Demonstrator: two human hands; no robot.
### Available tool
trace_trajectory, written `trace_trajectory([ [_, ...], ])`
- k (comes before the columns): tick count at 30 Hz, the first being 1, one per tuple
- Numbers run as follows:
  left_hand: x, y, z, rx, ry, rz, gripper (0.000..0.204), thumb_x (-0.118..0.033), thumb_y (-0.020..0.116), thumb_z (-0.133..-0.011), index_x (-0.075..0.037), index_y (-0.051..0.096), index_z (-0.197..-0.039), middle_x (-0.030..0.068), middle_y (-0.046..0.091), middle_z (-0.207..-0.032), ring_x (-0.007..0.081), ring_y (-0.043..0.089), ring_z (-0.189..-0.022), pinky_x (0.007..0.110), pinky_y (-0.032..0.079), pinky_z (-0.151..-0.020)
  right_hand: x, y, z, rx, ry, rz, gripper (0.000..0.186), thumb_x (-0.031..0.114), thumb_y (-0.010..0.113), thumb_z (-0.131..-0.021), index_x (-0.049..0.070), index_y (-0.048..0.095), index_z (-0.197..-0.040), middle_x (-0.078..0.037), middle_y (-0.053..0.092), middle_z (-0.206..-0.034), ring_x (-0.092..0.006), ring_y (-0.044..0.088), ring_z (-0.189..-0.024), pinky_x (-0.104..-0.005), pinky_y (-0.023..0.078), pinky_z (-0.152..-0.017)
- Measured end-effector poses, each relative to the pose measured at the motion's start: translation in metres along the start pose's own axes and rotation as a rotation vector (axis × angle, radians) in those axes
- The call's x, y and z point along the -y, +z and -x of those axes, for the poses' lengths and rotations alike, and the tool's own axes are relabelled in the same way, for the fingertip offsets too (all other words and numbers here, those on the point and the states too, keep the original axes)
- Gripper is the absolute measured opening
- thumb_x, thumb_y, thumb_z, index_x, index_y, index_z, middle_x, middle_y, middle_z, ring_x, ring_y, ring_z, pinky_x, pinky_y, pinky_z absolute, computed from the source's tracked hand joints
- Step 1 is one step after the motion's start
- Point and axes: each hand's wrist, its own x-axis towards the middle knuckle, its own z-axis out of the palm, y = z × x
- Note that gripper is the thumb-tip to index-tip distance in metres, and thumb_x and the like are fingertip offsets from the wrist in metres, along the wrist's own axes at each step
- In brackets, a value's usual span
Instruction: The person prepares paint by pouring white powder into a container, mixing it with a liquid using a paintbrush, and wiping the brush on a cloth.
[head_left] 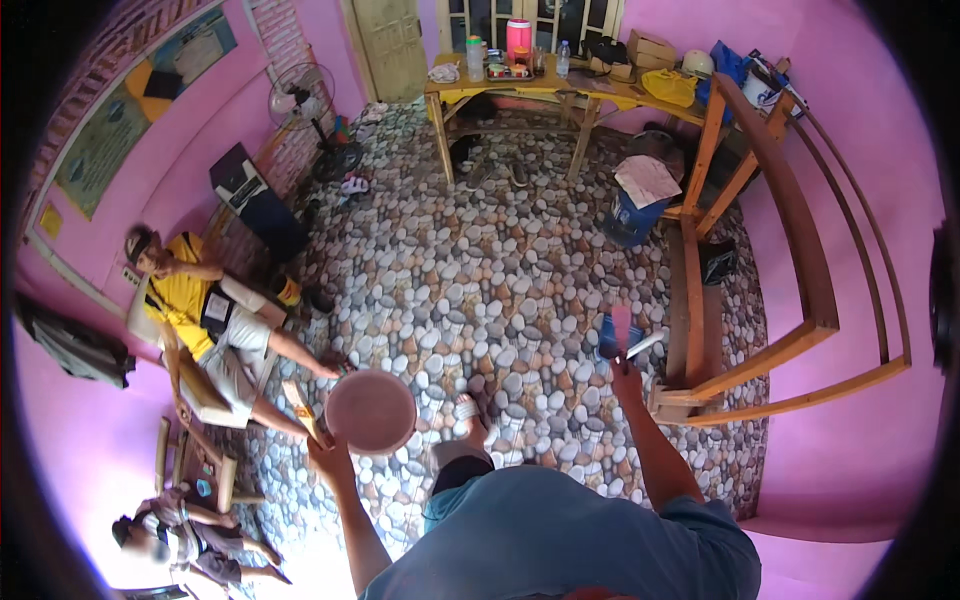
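My left hand (pixel 330 458) is closed round the handle of a flat brush (pixel 299 405) with a pale end and a yellowish middle. Beside it, a round brownish-pink basin (pixel 372 412) overlaps the fingers in view; I cannot tell whether the hand touches its rim. On the right, my right hand (pixel 626 378) is closed on a slim tool with a flat pink end (pixel 622 325). A white stick-like handle (pixel 645 346) slants out by its fingers. Just beyond lies a small dark blue thing (pixel 607 338), partly hidden by the tool.
A wooden frame (pixel 805 270) leans at the right wall. At the back stands a table (pixel 550 92) with bottles, boxes and bags. A cloth-topped blue bucket (pixel 630 222) stands before it. Seated people (pixel 190 290) are on the left, near a dark speaker (pixel 258 205) and a fan (pixel 300 97).
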Motion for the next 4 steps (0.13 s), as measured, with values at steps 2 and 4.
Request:
trace_trajectory([
  [2,-0.01,0.027,-0.023,-0.054,0.086,-0.037,0.022,-0.013,0.065,-0.073,0.001,0.054,-0.087,0.0113,0.062,-0.074,0.021,0.06,-0.063,0.035,0.048,-0.056,0.025,0.035,-0.015,0.152,0.181,-0.067,0.042,0.042,0.063,-0.084,0.0,0.06,-0.083,-0.019,0.061,-0.069,-0.036,0.061,-0.067,-0.0429,0.047,-0.061],
  [4,0.014,0.047,-0.066,0.05,-0.039,-0.209,0.044,-0.013,0.066,-0.07,-0.007,0.061,-0.113,0.0112,0.065,-0.08,0.0203,0.063,-0.068,0.034,0.051,-0.063,0.051,0.057,-0.024,0.207,0.203,-0.041,0.045,0.046,0.062,-0.084,0.001,0.061,-0.084,-0.02,0.063,-0.072,-0.0355,0.064,-0.074,-0.0441,0.047,-0.065],
])
